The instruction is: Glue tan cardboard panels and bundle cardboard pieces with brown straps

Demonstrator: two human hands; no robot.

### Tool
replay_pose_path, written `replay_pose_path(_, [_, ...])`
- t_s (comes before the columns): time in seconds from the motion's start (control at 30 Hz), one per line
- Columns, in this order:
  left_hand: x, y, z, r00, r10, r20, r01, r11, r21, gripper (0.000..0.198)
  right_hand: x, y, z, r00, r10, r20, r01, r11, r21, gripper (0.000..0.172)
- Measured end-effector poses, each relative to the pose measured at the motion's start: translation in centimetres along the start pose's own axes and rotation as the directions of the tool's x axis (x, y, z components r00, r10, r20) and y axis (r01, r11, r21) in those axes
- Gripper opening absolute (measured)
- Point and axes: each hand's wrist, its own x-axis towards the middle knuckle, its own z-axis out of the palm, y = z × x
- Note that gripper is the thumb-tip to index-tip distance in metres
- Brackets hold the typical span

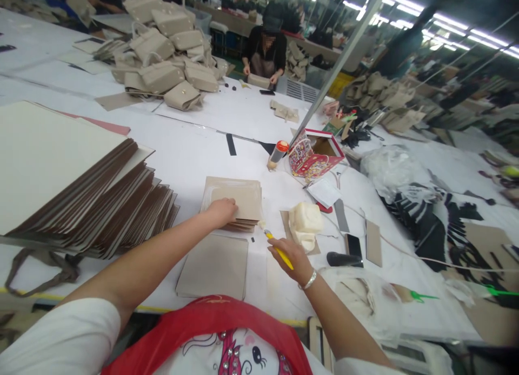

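Observation:
My left hand (222, 211) rests on the top sheet of a stack of beige panels (247, 193); its fingers are curled together, and whether they pinch anything is hidden. My right hand (290, 256) is closed around a yellow-handled brush (280, 249), whose pale tip is beside the stack's right corner. Just right of that hand stands a cream plastic container (306, 219) with an opening toward me. A second low pile of beige panels (213, 267) lies nearer my body, below the stack.
Large layered sheets (60, 164) fill the left side. Beige bags (162, 45) are heaped at the back left. A red patterned box (316, 161), a red-capped bottle (278, 154) and a pole stand ahead. A person (265, 45) sits across the table. Black scraps lie right.

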Motion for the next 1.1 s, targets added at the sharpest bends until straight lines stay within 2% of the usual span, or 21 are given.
replay_pose_path(0.07, [-0.3,0.1,-0.3,1.0,0.028,0.012,-0.028,0.999,0.016,0.018,-1.3,-1.1,-0.4,0.973,0.162,-0.164,-0.143,0.982,0.124,0.023])
replay_pose_path(0.13, [-0.9,0.2,-0.2,0.998,0.061,-0.035,-0.059,0.997,0.046,0.02,-2.0,-2.1,-0.5,0.896,0.336,-0.29,-0.261,0.927,0.268,0.026])
replay_pose_path(0.2, [-1.8,0.3,0.2,0.99,0.1,-0.101,-0.093,0.993,0.078,0.023,-2.0,-3.1,-0.5,0.832,0.444,-0.332,-0.305,0.867,0.394,0.03])
replay_pose_path(0.27, [-2.7,0.4,0.7,0.985,0.13,-0.117,-0.12,0.989,0.087,0.023,-1.0,-3.8,-0.5,0.813,0.481,-0.326,-0.287,0.82,0.495,0.034])
replay_pose_path(0.33, [-3.4,0.5,1.1,0.987,0.138,-0.087,-0.131,0.988,0.082,0.022,1.2,-3.9,-0.9,0.807,0.5,-0.315,-0.248,0.77,0.587,0.038])
replay_pose_path(0.4, [-3.7,0.7,1.3,0.989,0.135,-0.062,-0.13,0.988,0.084,0.022,4.5,-3.5,-1.5,0.785,0.549,-0.286,-0.233,0.69,0.685,0.045])
replay_pose_path(0.5, [-3.7,1.1,1.3,0.99,0.13,-0.058,-0.123,0.987,0.103,0.022,10.6,-1.9,-2.1,0.723,0.667,-0.178,-0.289,0.527,0.8,0.053])
replay_pose_path(0.6, [-3.6,1.3,1.1,0.99,0.126,-0.063,-0.118,0.986,0.122,0.022,15.0,-0.7,-1.2,0.669,0.737,-0.09,-0.391,0.453,0.801,0.046])
replay_pose_path(0.67, [-3.6,1.4,1.1,0.992,0.112,-0.06,-0.104,0.987,0.125,0.022,15.7,-0.6,0.2,0.666,0.743,-0.058,-0.439,0.454,0.776,0.034])
replay_pose_path(0.77, [-3.7,1.2,1.2,0.992,0.107,-0.063,-0.099,0.988,0.117,0.022,13.1,-1.8,2.4,0.668,0.744,-0.036,-0.479,0.466,0.744,0.02])
replay_pose_path(0.9, [-3.5,1.0,1.6,0.99,0.118,-0.076,-0.11,0.989,0.096,0.022,6.5,-4.2,3.7,0.647,0.76,-0.057,-0.498,0.478,0.724,0.018])
replay_pose_path(1.0, [-3.4,0.8,1.5,0.989,0.128,-0.079,-0.12,0.988,0.097,0.021,2.3,-5.8,3.0,0.628,0.772,-0.094,-0.47,0.473,0.745,0.026])
replay_pose_path(1.07, [-3.8,0.6,0.8,0.987,0.108,-0.122,-0.097,0.991,0.093,0.02,0.4,-6.6,1.8,0.647,0.752,-0.123,-0.419,0.486,0.767,0.036])
replay_pose_path(1.1, [-4.2,0.5,0.1,0.98,0.077,-0.185,-0.063,0.995,0.081,0.02,-0.3,-6.8,1.1,0.668,0.732,-0.134,-0.391,0.499,0.773,0.041])
